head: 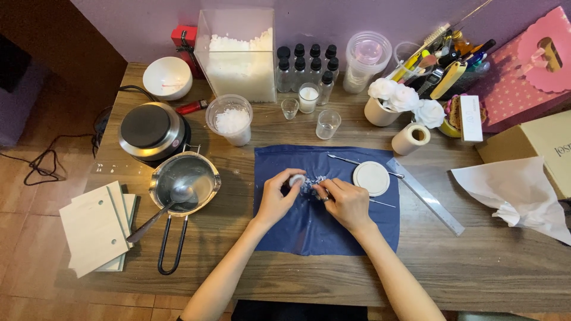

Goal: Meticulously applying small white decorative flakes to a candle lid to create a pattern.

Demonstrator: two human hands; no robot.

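Your forearms converge over the blue cloth (321,220). Your left hand (275,199), wrist bent inward, pinches a small white disc (297,179) in its fingertips. Your right hand (347,202) curls beside it; whether it grips anything cannot be told. Pale crumbs (313,183) lie between them, a round lid (371,178) just right.

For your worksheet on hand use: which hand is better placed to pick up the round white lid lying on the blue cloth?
Probably the right hand: the round white lid lies just beside it on the blue cloth, while the left hand is farther off and holds a small white piece.
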